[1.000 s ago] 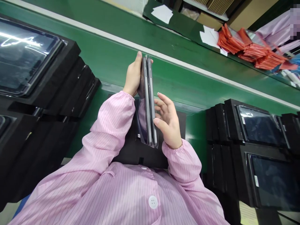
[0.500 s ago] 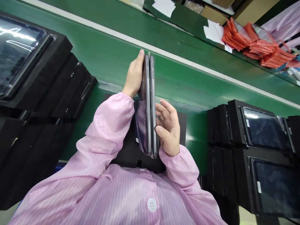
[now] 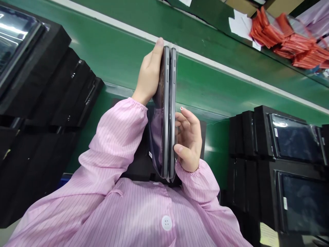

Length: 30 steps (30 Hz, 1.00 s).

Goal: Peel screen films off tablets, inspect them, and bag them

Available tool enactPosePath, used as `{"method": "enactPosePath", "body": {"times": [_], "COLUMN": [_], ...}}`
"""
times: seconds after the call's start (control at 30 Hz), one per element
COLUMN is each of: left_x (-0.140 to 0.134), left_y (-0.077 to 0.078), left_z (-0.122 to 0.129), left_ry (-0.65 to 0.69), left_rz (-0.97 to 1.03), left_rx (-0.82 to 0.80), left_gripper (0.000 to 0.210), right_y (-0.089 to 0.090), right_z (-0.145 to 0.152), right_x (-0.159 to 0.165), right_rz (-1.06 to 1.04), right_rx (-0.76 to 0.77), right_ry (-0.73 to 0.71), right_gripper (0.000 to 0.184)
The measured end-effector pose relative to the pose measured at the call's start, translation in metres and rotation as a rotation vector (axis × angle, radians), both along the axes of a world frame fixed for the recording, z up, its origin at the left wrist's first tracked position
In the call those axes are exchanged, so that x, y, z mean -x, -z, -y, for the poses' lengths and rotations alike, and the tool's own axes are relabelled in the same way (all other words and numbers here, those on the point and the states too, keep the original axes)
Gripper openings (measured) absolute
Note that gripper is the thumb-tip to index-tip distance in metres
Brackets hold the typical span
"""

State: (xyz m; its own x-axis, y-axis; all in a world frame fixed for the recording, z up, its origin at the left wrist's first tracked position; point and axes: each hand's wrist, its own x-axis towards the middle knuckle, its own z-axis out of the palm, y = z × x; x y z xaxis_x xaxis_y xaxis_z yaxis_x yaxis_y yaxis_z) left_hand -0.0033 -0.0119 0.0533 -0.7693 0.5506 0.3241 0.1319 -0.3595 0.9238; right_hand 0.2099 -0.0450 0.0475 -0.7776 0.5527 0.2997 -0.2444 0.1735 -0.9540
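Two dark tablets stand on edge in front of me, pressed side by side with their grey rims facing up: the left tablet [image 3: 166,113] and the right tablet [image 3: 172,113]. Clear film juts out past their edges. My left hand [image 3: 149,73] is closed on the far part of the left tablet, its thumb along the top; its other fingers are hidden. On the opposite side, my right hand [image 3: 189,140] supports the right tablet with thumb and curled fingers, the index finger raised. Beneath them lies a black foam tray [image 3: 137,166], largely covered by the tablets and my sleeves.
Stacked black foam trays [image 3: 33,82] holding tablets rise at the left. More tray stacks [image 3: 264,137] stand at the right, with tablets in them. Beyond the pale rail of the green bench [image 3: 205,85] lie red packets [image 3: 295,44] and white papers [image 3: 240,25].
Both hands have moved slightly right with the tablets, and their far end sits higher in view. The view itself has shifted a little. The grip looks the same.
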Motion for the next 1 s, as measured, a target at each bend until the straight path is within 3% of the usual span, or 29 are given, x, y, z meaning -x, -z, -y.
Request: {"method": "enactPosePath", "body": {"times": [0.17, 0.3, 0.47, 0.63, 1.0], "left_x": [-0.006, -0.01, -0.012, -0.01, -0.011], "left_y": [-0.009, -0.013, -0.016, -0.013, -0.016], "left_z": [0.005, 0.009, 0.011, 0.01, 0.012], "left_ry": [0.021, 0.007, 0.041, 0.031, 0.053], "left_rz": [-0.059, -0.094, -0.076, -0.102, -0.054], "left_rx": [-0.016, -0.046, -0.064, -0.075, -0.09], "left_gripper": [0.056, 0.052, 0.049, 0.056, 0.052], "right_y": [-0.013, -0.039, -0.067, -0.08, -0.091], "right_z": [0.0, -0.004, -0.01, -0.008, 0.005], "right_x": [-0.008, -0.03, -0.055, -0.06, -0.058], "right_rz": [-0.033, 0.042, 0.212, 0.317, 0.4], "right_rx": [-0.079, -0.341, -0.681, -0.863, -1.119], "right_ry": [0.017, 0.083, -0.098, -0.17, -0.158], "right_gripper": [0.06, 0.024, 0.012, 0.01, 0.018]}}
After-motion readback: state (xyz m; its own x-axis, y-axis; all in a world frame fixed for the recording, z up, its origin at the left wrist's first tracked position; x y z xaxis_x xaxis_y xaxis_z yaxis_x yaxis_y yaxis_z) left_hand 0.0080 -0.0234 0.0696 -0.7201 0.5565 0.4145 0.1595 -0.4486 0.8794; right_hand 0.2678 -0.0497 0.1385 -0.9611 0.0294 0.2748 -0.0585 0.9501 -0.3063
